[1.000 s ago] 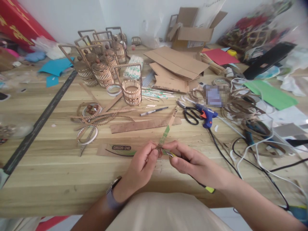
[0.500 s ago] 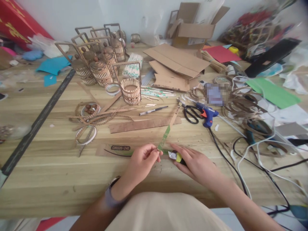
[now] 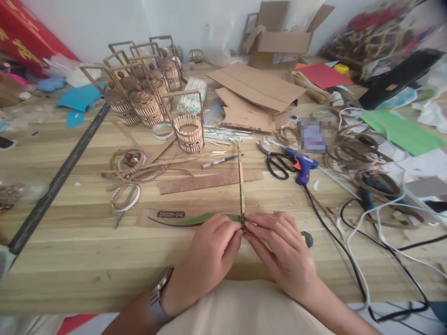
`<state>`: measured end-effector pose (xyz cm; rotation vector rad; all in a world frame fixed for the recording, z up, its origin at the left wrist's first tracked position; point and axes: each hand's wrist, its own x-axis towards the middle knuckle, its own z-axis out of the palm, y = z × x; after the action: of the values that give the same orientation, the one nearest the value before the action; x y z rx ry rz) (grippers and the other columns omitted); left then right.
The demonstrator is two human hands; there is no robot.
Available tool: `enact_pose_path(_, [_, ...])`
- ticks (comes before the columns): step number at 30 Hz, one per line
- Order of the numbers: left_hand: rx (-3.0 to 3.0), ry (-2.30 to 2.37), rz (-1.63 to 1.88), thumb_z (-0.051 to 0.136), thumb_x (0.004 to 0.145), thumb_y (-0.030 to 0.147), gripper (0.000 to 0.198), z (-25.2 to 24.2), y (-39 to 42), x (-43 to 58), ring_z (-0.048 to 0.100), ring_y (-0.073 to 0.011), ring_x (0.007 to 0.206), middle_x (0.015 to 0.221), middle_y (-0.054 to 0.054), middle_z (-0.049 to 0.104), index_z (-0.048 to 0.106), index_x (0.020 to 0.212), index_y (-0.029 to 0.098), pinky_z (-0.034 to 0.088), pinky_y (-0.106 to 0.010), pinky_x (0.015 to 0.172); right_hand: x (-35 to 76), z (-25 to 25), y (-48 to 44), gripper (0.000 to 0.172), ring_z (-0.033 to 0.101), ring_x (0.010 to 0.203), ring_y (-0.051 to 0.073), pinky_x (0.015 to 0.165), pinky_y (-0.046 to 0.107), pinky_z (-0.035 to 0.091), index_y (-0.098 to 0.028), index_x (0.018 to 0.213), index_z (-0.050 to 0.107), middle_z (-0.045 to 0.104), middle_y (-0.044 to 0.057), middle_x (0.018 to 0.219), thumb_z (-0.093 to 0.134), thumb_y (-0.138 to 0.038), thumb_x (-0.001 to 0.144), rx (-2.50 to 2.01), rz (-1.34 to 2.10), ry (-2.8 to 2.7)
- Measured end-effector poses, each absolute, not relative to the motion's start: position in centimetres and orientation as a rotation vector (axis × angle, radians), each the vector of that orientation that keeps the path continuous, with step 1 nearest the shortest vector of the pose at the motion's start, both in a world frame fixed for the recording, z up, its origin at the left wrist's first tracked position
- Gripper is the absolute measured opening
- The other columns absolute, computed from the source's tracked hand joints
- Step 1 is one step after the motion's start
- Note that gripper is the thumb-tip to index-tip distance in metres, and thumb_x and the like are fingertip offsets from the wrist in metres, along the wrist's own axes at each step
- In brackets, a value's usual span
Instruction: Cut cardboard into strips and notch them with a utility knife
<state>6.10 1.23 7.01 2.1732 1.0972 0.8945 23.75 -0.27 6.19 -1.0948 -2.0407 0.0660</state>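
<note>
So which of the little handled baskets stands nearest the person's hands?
The open-topped basket at the front right of the group; the other handled baskets bunch farther back to its left, several with knobbed lids.

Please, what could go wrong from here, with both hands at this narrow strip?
The strip is pinched near one end by the left hand and right hand, so it may crease or tear if bent sharply. A black-and-yellow tool is mostly hidden by the right hand; an exposed blade there could nick a finger. The glue gun lies on the table; if hot, it might drip.
</note>
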Motion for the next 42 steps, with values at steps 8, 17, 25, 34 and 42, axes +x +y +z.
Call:
enact_pose_path(8, [2.472, 1.056, 0.985, 0.039, 0.101, 0.011, 0.021, 7.4, 1.3, 6.6, 0.053, -0.0179, 0.070, 0.074, -0.004, 0.061, 0.057, 0.090, 0.015, 0.047, -0.030, 0.067, 23.6, 6.2, -0.2, 0.021, 0.069, 0.083, 0.018, 0.075, 0.039, 0.050, -0.021, 0.098, 0.061, 0.074, 0.006, 0.092, 0.063, -0.004, 0.086, -1.065, 0.114, -1.876])
enact_pose_path(17, [2.435, 1.032, 1.006, 0.042, 0.098, 0.010, 0.021, 7.4, 1.2, 6.6, 0.048, -0.0160, 0.066, 0.070, -0.002, 0.057, 0.055, 0.083, 0.017, 0.044, -0.028, 0.062, 23.1, 5.7, 0.0, 0.021, 0.070, 0.077, 0.017, 0.083, 0.042, 0.048, -0.022, 0.092, 0.058, 0.074, 0.003, 0.086, 0.061, -0.003, 0.085, -1.065, 0.084, -1.839])
enact_pose_path(25, [2.372, 1.002, 1.024, 0.043, 0.098, 0.010, 0.018, 7.2, 1.4, 6.5, 0.050, -0.0160, 0.069, 0.073, -0.002, 0.059, 0.055, 0.086, 0.017, 0.044, -0.028, 0.064, 23.1, 5.6, 0.1, 0.020, 0.069, 0.075, 0.016, 0.083, 0.041, 0.048, -0.024, 0.091, 0.057, 0.073, 0.000, 0.082, 0.058, -0.005, 0.086, -1.091, 0.127, -1.808])
enact_pose_path(34, [2.325, 0.969, 1.031, 0.044, 0.097, 0.009, 0.017, 6.9, 1.4, 6.4, 0.051, -0.0160, 0.070, 0.074, -0.003, 0.060, 0.056, 0.088, 0.018, 0.045, -0.028, 0.066, 22.9, 5.4, 0.1, 0.022, 0.068, 0.074, 0.019, 0.076, 0.042, 0.050, -0.026, 0.093, 0.058, 0.071, 0.001, 0.082, 0.057, -0.005, 0.085, -1.090, 0.236, -1.737])
enact_pose_path(42, [1.977, 0.939, 1.124, 0.047, 0.093, 0.010, 0.018, 7.9, 1.3, 4.8, 0.058, -0.0164, 0.079, 0.083, -0.005, 0.062, 0.059, 0.085, 0.019, 0.048, -0.029, 0.070, 25.1, 5.1, 1.3, 0.042, 0.063, 0.110, 0.029, 0.088, 0.047, 0.049, -0.021, 0.130, 0.051, 0.068, 0.015, 0.119, 0.064, -0.027, 0.091, -1.034, 0.163, -1.993])
